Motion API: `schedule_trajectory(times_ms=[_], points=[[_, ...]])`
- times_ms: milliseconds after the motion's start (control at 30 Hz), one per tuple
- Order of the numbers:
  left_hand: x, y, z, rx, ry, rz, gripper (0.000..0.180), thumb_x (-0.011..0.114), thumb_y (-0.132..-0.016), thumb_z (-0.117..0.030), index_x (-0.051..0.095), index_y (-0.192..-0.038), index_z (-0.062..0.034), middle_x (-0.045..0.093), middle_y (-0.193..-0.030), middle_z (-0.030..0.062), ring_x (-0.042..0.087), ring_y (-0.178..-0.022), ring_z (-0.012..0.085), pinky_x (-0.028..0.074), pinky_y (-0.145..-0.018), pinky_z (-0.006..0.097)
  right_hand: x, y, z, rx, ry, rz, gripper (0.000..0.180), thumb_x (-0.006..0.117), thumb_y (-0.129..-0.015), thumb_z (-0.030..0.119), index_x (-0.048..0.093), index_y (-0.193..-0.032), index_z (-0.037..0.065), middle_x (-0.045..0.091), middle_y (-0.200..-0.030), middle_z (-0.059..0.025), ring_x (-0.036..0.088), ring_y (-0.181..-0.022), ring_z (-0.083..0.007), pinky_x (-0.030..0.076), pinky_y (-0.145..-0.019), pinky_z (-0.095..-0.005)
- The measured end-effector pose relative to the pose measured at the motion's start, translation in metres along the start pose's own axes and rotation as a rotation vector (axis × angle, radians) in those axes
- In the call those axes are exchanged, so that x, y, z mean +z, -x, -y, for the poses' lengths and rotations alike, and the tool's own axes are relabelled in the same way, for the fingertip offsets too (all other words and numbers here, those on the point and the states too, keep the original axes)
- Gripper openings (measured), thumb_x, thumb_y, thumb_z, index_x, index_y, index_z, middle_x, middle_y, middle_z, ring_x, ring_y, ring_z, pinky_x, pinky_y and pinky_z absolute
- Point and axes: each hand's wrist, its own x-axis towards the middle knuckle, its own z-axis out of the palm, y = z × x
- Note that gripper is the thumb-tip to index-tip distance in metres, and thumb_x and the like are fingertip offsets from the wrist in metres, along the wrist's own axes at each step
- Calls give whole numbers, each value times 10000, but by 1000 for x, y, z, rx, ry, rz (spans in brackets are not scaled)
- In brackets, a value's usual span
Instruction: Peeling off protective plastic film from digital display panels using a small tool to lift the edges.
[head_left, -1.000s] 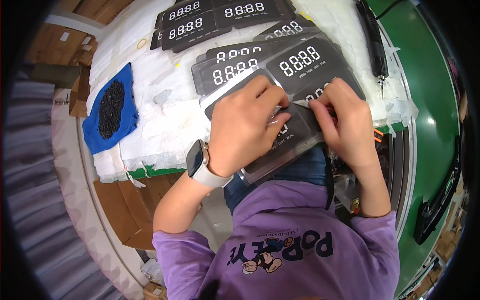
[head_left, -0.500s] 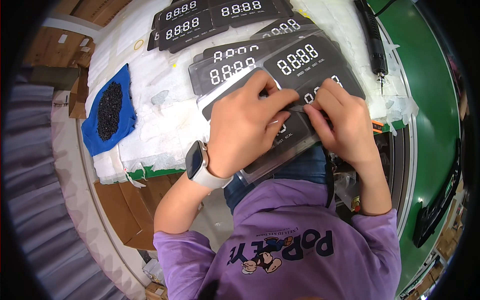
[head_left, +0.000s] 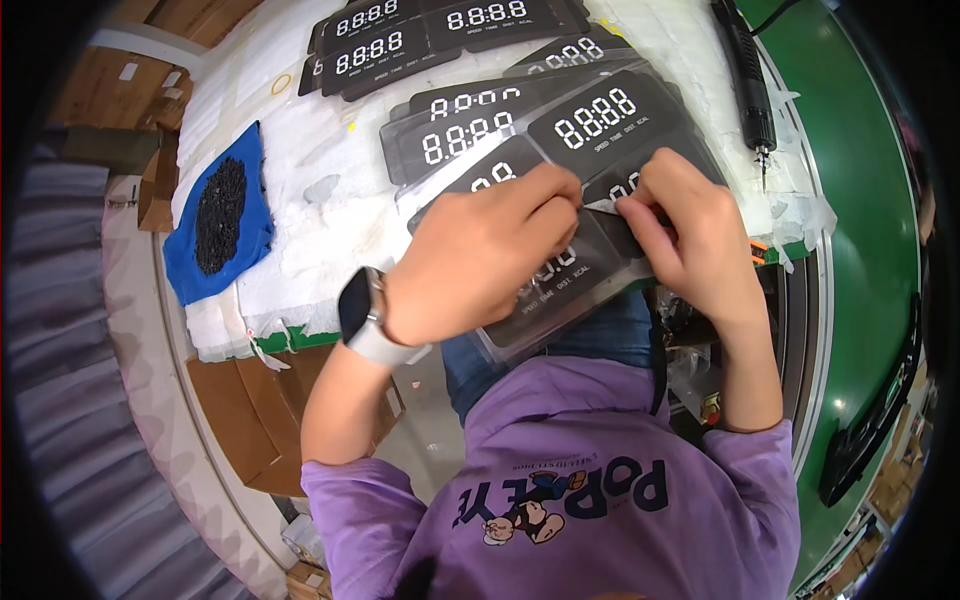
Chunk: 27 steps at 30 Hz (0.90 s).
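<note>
A sheet of black display panels point(head_left: 560, 285) with white segment digits lies at the near table edge, overhanging it, with clear film around its rim. My left hand point(head_left: 490, 250), a watch on its wrist, rests over the sheet with its fingers curled closed; whatever its fingertips hold is hidden. Close by on the right, my right hand point(head_left: 695, 230) pinches a small pale, pointed piece of film point(head_left: 603, 206) between thumb and index finger. Beneath and beyond lie more overlapping black panels point(head_left: 465, 140), also with clear film.
Several similar panels point(head_left: 390, 65) are stacked at the far side. A blue cloth point(head_left: 255, 245) with a heap of small black parts point(head_left: 222, 215) lies left. An electric screwdriver point(head_left: 750, 90) lies far right. The white table covering point(head_left: 320, 240) is worn; a cardboard box point(head_left: 265, 420) stands below.
My left hand has shifted slightly left and its fingers have curled in, baring more digits on the panel. My right hand stays nearly in place, the pale film corner showing more clearly.
</note>
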Motion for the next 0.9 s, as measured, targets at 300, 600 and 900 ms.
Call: schedule_trajectory(times_ms=[300,600,900], points=[[-92,138,22,-633,133,-198,136,658,-888,13,545,-933,-47,552,-834,27,519,-735,140,442,-723,267,-7,-13,-3,169,-265,121,187,694,-882,81,557,-799,-16,544,-742,-152,566,-630,-323,445,-589,-396],[-81,92,30,-508,37,-916,111,648,-968,23,611,-1067,-10,626,-1063,73,650,-914,131,533,-805,261,10,-27,36,183,-470,37,174,715,-902,74,605,-835,-42,608,-778,-129,609,-638,-241,485,-605,-347],[-18,-44,7,-85,168,-299,175,717,-868,-63,677,-1032,-16,703,-896,90,652,-713,162,501,-644,292,-11,-10,-25,263,-19,-165,180,730,-856,69,593,-784,-23,615,-777,-156,616,-650,-340,484,-602,-413]])
